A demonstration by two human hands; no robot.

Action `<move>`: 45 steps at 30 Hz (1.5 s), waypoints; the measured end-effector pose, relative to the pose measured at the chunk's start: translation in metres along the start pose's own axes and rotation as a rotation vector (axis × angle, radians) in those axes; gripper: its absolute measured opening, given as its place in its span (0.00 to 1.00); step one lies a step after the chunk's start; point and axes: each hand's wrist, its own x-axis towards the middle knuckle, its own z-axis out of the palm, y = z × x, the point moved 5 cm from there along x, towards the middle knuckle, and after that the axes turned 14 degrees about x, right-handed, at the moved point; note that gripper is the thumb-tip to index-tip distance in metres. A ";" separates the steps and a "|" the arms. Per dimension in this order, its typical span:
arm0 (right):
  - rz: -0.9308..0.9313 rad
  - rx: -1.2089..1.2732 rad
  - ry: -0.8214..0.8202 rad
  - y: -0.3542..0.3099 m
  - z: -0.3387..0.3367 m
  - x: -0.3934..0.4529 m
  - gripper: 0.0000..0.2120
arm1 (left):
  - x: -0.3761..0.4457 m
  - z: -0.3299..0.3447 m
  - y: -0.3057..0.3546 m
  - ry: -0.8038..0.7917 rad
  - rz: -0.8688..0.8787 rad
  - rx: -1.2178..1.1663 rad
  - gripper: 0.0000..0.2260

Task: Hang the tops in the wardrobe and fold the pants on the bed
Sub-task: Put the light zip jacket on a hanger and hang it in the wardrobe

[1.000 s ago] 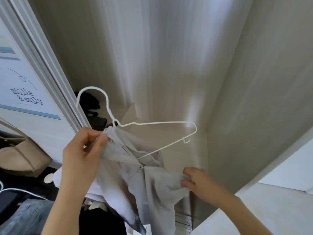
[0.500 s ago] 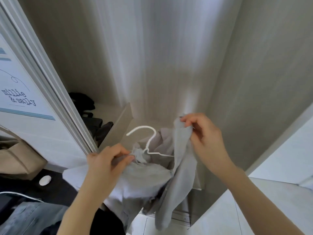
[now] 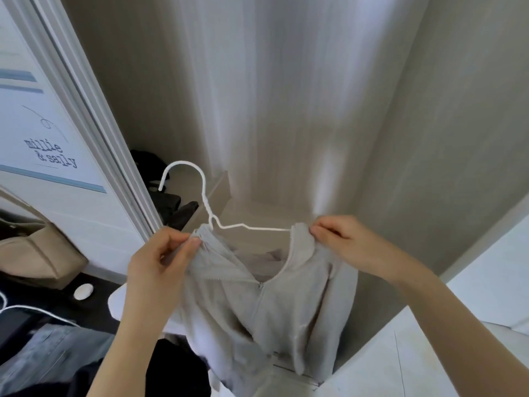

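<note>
A light grey zip-up top (image 3: 257, 305) hangs from a white wire hanger (image 3: 204, 196) in front of the open wardrobe (image 3: 286, 110). My left hand (image 3: 160, 265) pinches the top's left shoulder at the hanger's neck. My right hand (image 3: 343, 242) pinches the right shoulder and holds it over the hanger's right end. The hanger's hook points up and left, free in the air. The top's front zip hangs partly open below the collar.
A sliding wardrobe door (image 3: 71, 138) with printed lettering stands at the left. Dark items (image 3: 169, 202) lie on the wardrobe floor. A beige bag (image 3: 37, 253), a white cable (image 3: 28, 310) and denim pants (image 3: 48, 359) lie at lower left.
My right hand lifted the top's right side up and onto the hanger's right end. The hanger rose and the top now spreads across it.
</note>
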 end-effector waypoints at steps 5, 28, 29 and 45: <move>-0.193 0.013 0.034 -0.017 0.011 -0.005 0.09 | -0.002 0.011 0.018 -0.078 0.063 0.019 0.08; 0.090 0.661 0.210 -0.023 -0.045 -0.040 0.13 | 0.089 0.013 -0.023 0.034 0.050 0.070 0.07; 0.107 0.698 0.230 -0.031 -0.050 -0.042 0.13 | 0.100 0.020 -0.019 0.009 0.061 0.083 0.10; 0.026 0.819 0.974 -0.131 -0.103 -0.032 0.13 | 0.002 0.078 0.198 -0.829 0.654 -0.348 0.46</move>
